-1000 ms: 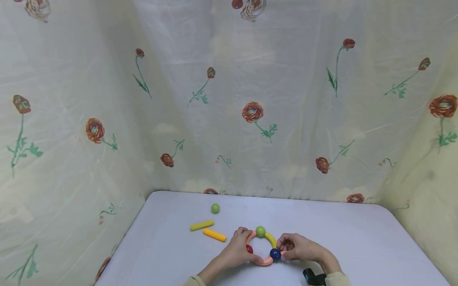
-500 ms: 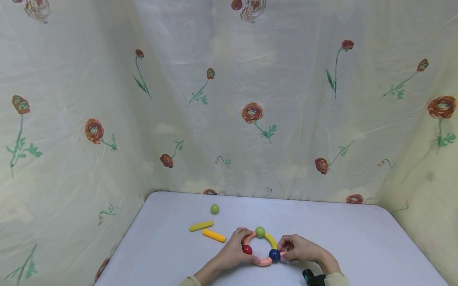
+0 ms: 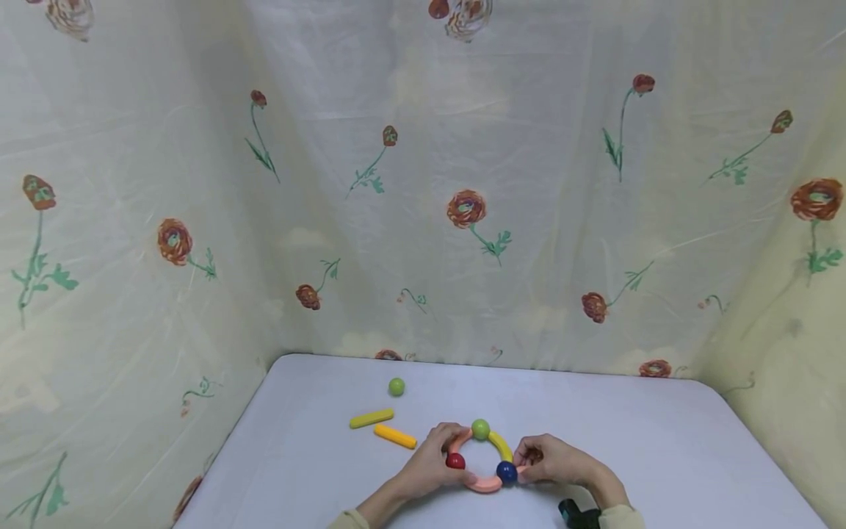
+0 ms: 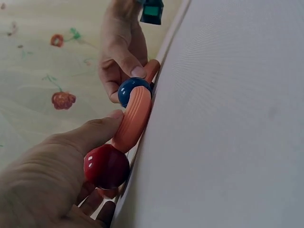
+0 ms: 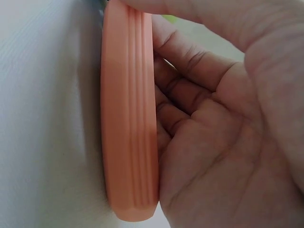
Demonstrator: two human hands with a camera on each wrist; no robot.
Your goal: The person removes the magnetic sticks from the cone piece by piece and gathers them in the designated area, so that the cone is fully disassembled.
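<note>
A ring of curved rods and balls lies on the white table. In the head view it has a green ball (image 3: 480, 429) at the far side, a yellow curved rod (image 3: 501, 445), a blue ball (image 3: 507, 472) and a red ball (image 3: 455, 461). My left hand (image 3: 432, 463) spans the ring's left side, its thumb against the near orange curved rod (image 4: 135, 118) and its fingers by the far one (image 3: 460, 441). My right hand (image 3: 555, 459) pinches another orange rod (image 5: 128, 114) by the blue ball; its thumb covers that end.
Left of the ring lie an orange-yellow rod (image 3: 395, 436) and a yellow-green rod (image 3: 371, 419). Behind them sits a loose green ball (image 3: 396, 386). A black device (image 3: 579, 513) is at the right wrist. Flowered curtains (image 3: 423, 294) enclose the table (image 3: 628, 411).
The red ball has shifted slightly left and shows more fully beside my left hand. My right hand stays at the blue ball with its orange rod.
</note>
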